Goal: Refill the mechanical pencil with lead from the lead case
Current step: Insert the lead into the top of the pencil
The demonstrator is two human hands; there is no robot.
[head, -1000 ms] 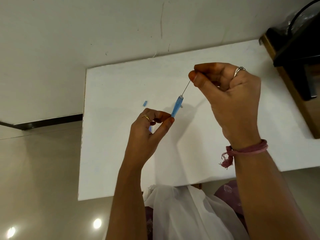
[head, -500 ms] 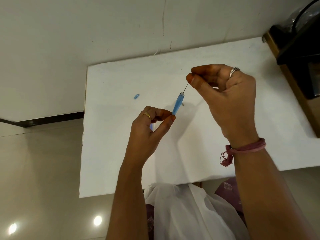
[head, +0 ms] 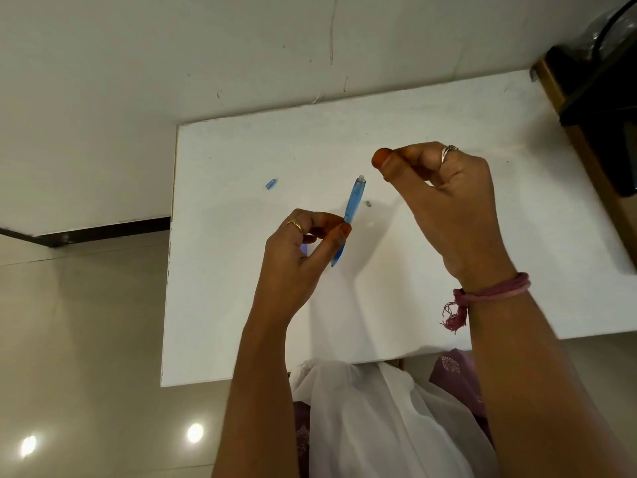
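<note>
A slim pencil (head: 352,209) of clear blue plastic, round in section and narrowing toward its lower end, is held above a flat, matt white table (head: 241,305), tilted slightly with its open white top end uppermost. The left hand (head: 303,257) pinches the barrel near the middle between the thumb tip and the curled fingers; a smooth gold ring (head: 295,225) sits on one finger. The right hand (head: 444,205) hovers up and to the right of the pencil's top, apart from it, thumb pressed against the curled forefinger; whether anything is caught between them cannot be told. It wears a silvery ring (head: 448,152) and a soft pink thread band (head: 493,291) with a frayed tassel at the wrist. On the table lie a small blue plastic cap (head: 271,184) to the left of the pencil and a tiny grey piece (head: 368,203) just right of it. Half a second ago a thin dark lead ran from the right fingertips down into the pencil's top; now no lead shows there, and the right hand has drawn away to the right. The lead case is not seen.
</note>
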